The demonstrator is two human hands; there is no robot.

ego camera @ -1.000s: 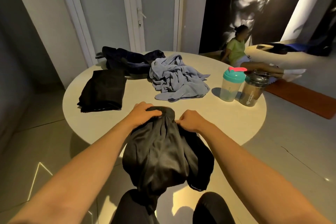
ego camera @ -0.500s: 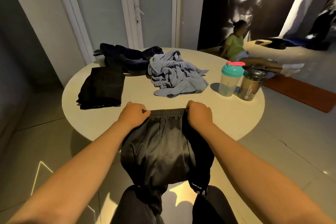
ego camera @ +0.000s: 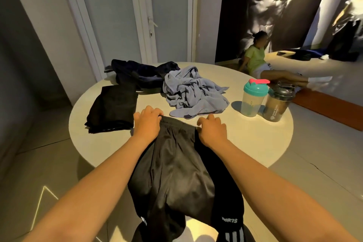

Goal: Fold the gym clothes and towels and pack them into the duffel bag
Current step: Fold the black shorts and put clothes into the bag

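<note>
At a round pale table [ego camera: 255,143] in a dim room, a person spreads a pair of black shorts [ego camera: 176,167], waistband flat on the tabletop and legs hanging over the near edge toward the lap. The left hand [ego camera: 147,122] grips the waistband's left end, fingers curled over the cloth. The right hand [ego camera: 212,129] lies on the right end with one finger stretched forward; whether it pinches the fabric or only presses cannot be told. Just left of the shorts lies a folded black garment [ego camera: 114,110]. Behind it sits a crumpled dark navy garment [ego camera: 141,72], touching a heap of grey-blue cloth [ego camera: 192,92]. On the right stand a teal-lidded shaker bottle [ego camera: 254,98] and a dark shaker bottle [ego camera: 278,104], side by side. Beyond the table, someone in a green shirt [ego camera: 255,55] sits on the floor.
</note>
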